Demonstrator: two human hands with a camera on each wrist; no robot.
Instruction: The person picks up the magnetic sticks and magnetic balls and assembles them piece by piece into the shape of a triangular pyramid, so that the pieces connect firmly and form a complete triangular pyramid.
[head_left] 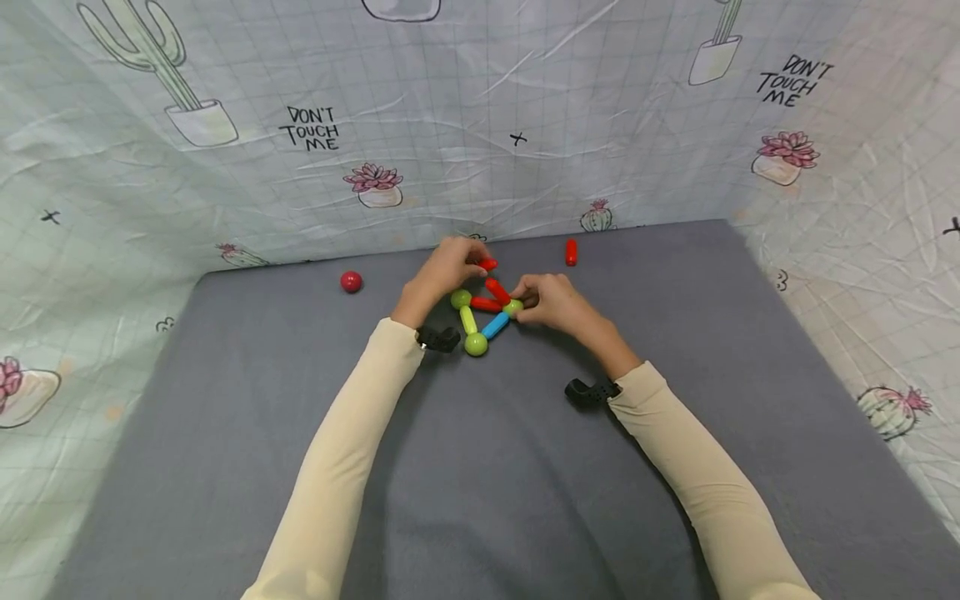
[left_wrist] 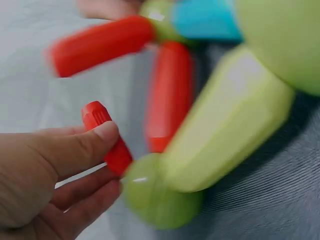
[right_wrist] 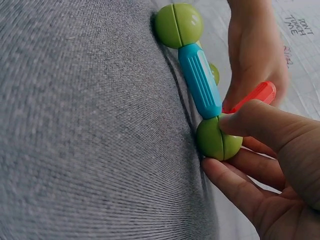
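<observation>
On the grey table lies a triangle of toy rods and balls. Its corners are a near green ball (head_left: 476, 344), a far-left green ball (head_left: 461, 299) and a right green ball (right_wrist: 220, 139). A yellow-green rod (head_left: 468, 319), a blue rod (head_left: 496, 325) and a red rod (left_wrist: 171, 95) join them. From the right ball a second red rod (left_wrist: 102, 46) juts out. My left hand (head_left: 452, 265) pinches a loose red rod (left_wrist: 120, 157) between thumb and fingers, its lower end right at the far-left ball. My right hand (head_left: 557, 302) grips the right ball with thumb and fingertips.
Another red rod (head_left: 572, 252) lies at the table's back, right of the hands. A red ball (head_left: 351, 282) sits to their left. Behind the grey tabletop (head_left: 480, 467) hangs a cloth (head_left: 450, 100) printed with cacti.
</observation>
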